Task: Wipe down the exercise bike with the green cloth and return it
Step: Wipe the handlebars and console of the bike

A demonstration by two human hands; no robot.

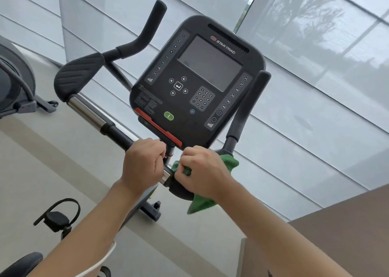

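The exercise bike's black console (195, 81) with a dark screen and keypad fills the middle of the head view, tilted. Its handlebar (90, 112) runs from a ribbed black pad at upper left down to the centre. My left hand (142, 165) is closed around the handlebar just below the console. My right hand (202, 173) grips the green cloth (200, 205), pressed around the black right-hand pad of the handlebar. Cloth ends stick out above and below my fist. An upright black grip (250, 104) rises right of the console.
A pedal with a strap (57, 217) sits lower left, the bike's base foot (151, 211) beneath my hands. Another machine (14, 83) stands at the left edge. Shaded windows (315, 66) lie behind. A brown surface (347, 224) is at lower right.
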